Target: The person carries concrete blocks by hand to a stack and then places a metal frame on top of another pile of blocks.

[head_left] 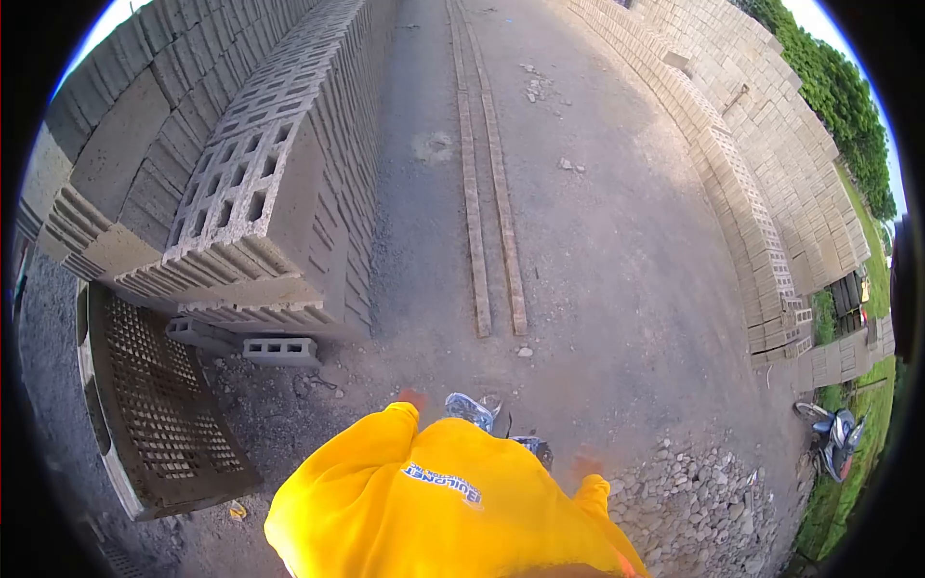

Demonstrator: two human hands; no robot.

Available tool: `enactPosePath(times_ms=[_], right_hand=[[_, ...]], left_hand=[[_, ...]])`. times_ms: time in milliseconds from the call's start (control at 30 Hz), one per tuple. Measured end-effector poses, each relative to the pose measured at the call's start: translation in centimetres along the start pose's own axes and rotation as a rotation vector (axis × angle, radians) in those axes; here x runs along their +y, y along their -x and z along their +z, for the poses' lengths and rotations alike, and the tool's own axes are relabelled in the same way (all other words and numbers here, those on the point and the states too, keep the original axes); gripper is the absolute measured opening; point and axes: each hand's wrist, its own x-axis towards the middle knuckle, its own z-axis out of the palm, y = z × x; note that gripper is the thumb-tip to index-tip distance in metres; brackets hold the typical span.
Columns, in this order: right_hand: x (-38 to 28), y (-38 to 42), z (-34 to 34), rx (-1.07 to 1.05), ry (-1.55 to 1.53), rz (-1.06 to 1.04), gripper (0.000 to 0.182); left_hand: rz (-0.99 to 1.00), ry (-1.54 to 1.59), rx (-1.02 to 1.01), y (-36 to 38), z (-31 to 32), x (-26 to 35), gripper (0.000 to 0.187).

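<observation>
Here at the left hand [412,397], just past its yellow cuff: it is small and blurred against the ground [626,241], and how far the fingers open can't be told, nor whether they grip anything. Over to the right hand [586,464], lower in view and out beside the body, a smear of motion; its opening and any hold can't be told either. Between them come the shoes, the left shoe [469,409] farther forward than the right shoe [533,450], with the yellow top [453,511] filling the near edge.

Now the line that matters: straight ahead lie the left strip [471,202] and the right strip [500,202], side by side with a narrow gap, long axes running away from the person. Their near ends sit ahead of the shoes, apart from both hands, and the left hand looks the nearer. Ahead and left of that hand, a loose block [279,353] lies crosswise on the ground, near the foot of the long stack [337,144].

Wider still, a perforated panel [173,405] leans at the left, block walls [790,144] curve down the right side, rubble [694,501] spreads beyond the right hand, and a motorbike [836,438] stands by the grass at the ground's right edge.
</observation>
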Motion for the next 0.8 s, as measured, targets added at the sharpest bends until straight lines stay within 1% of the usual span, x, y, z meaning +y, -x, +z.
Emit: enactPosePath(times_ms=[33,67,100,133,200,300,367,433,467,500,533,567,600,633,700,733,767,800], right_hand=[[0.1,-1.3,-1.5,-0.158,-0.271,0.215,0.033],[1.0,-2.9,-2.8,-0.220,-0.707,0.564,0.033],[1.7,-5.1,-4.8,-0.187,-1.038,0.875,0.034],[3.0,-7.5,-6.8,-0.171,-1.146,0.981,0.034],[6.3,-13.2,-10.5,-0.189,-1.173,1.014,0.035],[13.1,-21.8,-15.2,-0.255,-1.120,0.996,0.037],[18.9,-28.2,-18.9,-0.295,-1.066,0.966,0.038],[25.2,-35.3,-23.9,-0.307,-0.984,0.895,0.039],[28.0,-38.5,-26.9,-0.313,-0.933,0.866,0.040],[31.2,-42.1,-30.0,-0.353,-0.765,0.739,0.041],[34.4,-46.5,-33.6,-0.398,-0.420,0.479,0.041],[37.4,-51.1,-37.2,-0.393,-0.092,0.279,0.042],[40.1,-56.4,-41.3,-0.336,0.087,0.195,0.042],[42.1,-61.9,-46.1,-0.251,-0.161,0.409,0.043],[43.9,-74.3,-55.6,0.135,-1.117,0.864,0.046],[43.8,-79.6,-59.2,0.300,-1.138,0.720,0.030],[43.8,-84.8,-62.8,0.288,-1.061,0.668,0.030],[43.7,-89.7,-65.8,0.278,-0.983,0.617,0.031]], left_hand=[[0.091,-0.027,0.086,-3.4,-2.7,3.0,0.040],[0.197,-0.132,0.117,-4.4,-7.8,7.6,0.044],[0.185,0.003,0.178,-8.7,-10.1,10.9,0.047],[0.181,0.139,0.242,-13.3,-12.1,14.0,0.050],[0.109,0.805,0.247,-13.1,-22.2,22.4,0.049],[0.186,0.927,0.340,-21.4,-29.7,29.5,0.046],[0.083,0.862,0.363,-28.1,-32.9,31.4,0.045],[-0.025,0.824,0.357,-34.4,-34.1,32.8,0.040],[-0.092,0.797,0.344,-36.0,-33.9,33.1,0.036],[-0.254,0.703,0.227,-36.2,-35.7,34.1,0.035],[-0.315,0.716,0.155,-36.6,-38.6,34.0,0.034],[-0.375,0.725,0.081,-37.0,-41.5,33.9,0.033],[-0.328,0.860,0.036,-37.8,-43.5,33.3,0.033],[-0.281,1.003,-0.017,-38.3,-44.8,33.1,0.033],[-0.368,1.257,0.219,-39.9,-49.3,33.6,0.035],[-0.396,1.377,0.350,-41.0,-51.5,33.6,0.036],[-0.433,1.420,0.396,-42.8,-52.9,32.9,0.036],[-0.481,1.377,0.378,-45.4,-53.0,31.7,0.036]])
